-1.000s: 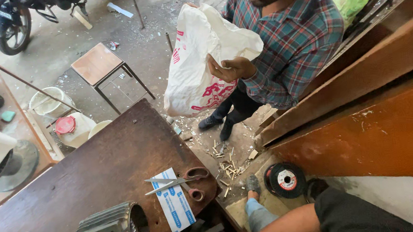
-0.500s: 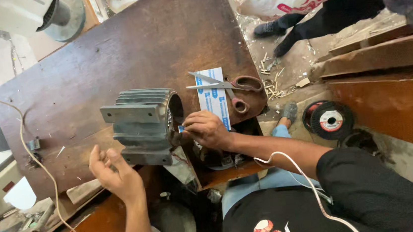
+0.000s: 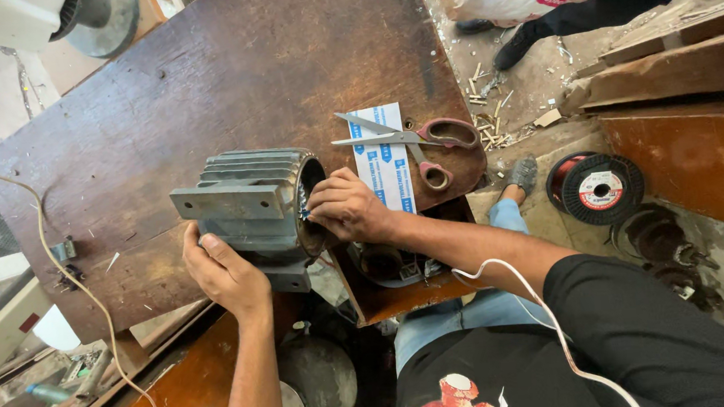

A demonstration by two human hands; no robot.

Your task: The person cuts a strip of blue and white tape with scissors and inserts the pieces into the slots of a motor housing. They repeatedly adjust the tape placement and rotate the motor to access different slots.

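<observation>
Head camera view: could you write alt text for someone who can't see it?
A person's left hand steadies a grey finned motor housing on a dark wooden table, while the right hand reaches into its open end. Pink-handled scissors lie on a blue-and-white sheet beside it.

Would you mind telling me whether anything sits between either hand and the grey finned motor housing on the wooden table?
Nothing visible does. The left hand grips the motor housing at its near side, and the right hand has its fingers at the open end. The scissors lie apart, beyond the right hand.
</observation>
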